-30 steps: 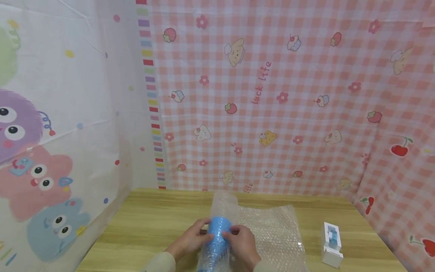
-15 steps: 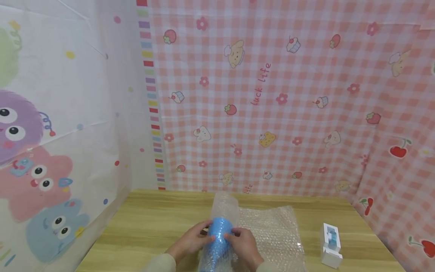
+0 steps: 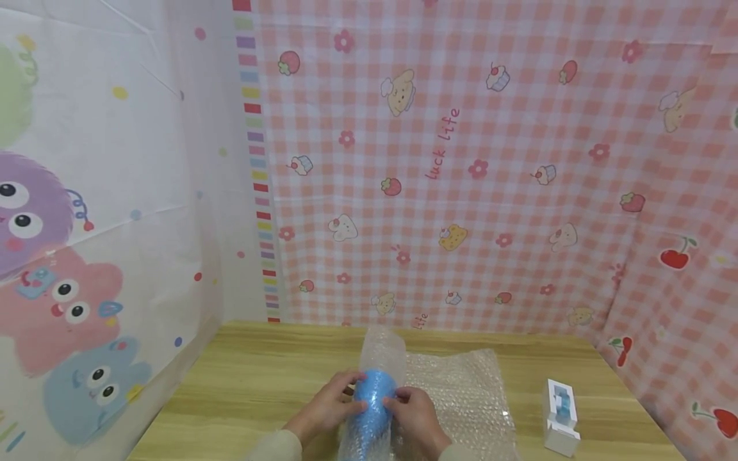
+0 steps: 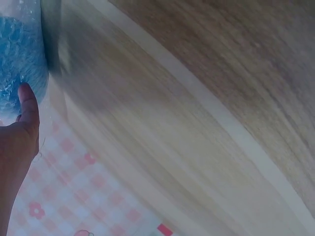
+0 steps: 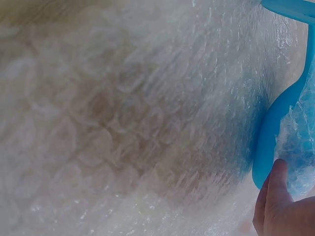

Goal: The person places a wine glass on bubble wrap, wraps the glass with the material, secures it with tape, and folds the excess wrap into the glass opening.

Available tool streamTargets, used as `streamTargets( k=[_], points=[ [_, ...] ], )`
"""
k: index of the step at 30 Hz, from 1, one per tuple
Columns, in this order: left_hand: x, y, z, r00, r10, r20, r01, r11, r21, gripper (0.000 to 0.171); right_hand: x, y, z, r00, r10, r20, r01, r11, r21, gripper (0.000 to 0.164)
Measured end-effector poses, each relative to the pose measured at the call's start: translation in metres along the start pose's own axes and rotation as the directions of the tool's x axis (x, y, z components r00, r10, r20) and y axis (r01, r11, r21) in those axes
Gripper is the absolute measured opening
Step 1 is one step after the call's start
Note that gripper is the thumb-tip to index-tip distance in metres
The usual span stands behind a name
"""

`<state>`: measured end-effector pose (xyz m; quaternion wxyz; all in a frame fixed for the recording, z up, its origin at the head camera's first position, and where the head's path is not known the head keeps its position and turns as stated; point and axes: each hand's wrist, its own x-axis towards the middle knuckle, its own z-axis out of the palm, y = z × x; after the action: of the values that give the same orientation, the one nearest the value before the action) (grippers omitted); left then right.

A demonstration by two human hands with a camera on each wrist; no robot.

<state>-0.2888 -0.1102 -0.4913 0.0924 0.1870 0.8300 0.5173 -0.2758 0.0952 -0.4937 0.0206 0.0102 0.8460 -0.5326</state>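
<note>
A blue goblet (image 3: 377, 384) lies on its side on bubble wrap, its bowl toward the far side and its stem toward me. A layer of bubble wrap (image 3: 473, 397) covers its left part and bowl; the rest spreads flat to the right. My left hand (image 3: 331, 403) grips the bowl from the left through the wrap, thumb on top. From the right, my right hand (image 3: 418, 413) holds the bowl with thumb and fingers. In the right wrist view the stem and round foot of the goblet (image 5: 285, 113) show uncovered. The left wrist view has the left thumb (image 4: 28, 105) against the wrapped bowl.
On the right of the wooden table (image 3: 248, 371) stands a white tape dispenser (image 3: 561, 416) with a blue roll. A pink checked cloth (image 3: 507, 205) hangs behind the table, and a white cartoon-print cloth (image 3: 155, 256) hangs at the left.
Both hands and the goblet have shifted very slightly to the right. Their hold on it looks the same, and the tape dispenser stays in place.
</note>
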Motion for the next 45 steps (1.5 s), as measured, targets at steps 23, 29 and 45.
streamTargets(
  k=[23, 29, 45],
  points=[
    [0.007, 0.007, 0.010, 0.997, 0.071, 0.012, -0.072, 0.995, 0.072, 0.051, 0.002, 0.005, -0.009, 0.983, 0.098, 0.156, -0.122, 0.981, 0.152, 0.043],
    [0.010, 0.009, 0.010, 0.999, 0.024, 0.027, -0.025, 0.999, 0.048, 0.049, 0.008, 0.009, -0.017, 0.961, 0.093, 0.260, -0.130, 0.983, 0.128, 0.049],
    [0.010, 0.006, 0.008, 0.998, 0.040, 0.056, -0.043, 0.998, 0.049, 0.043, 0.013, 0.005, -0.024, 0.939, 0.155, 0.305, -0.184, 0.981, 0.068, 0.070]
  ],
)
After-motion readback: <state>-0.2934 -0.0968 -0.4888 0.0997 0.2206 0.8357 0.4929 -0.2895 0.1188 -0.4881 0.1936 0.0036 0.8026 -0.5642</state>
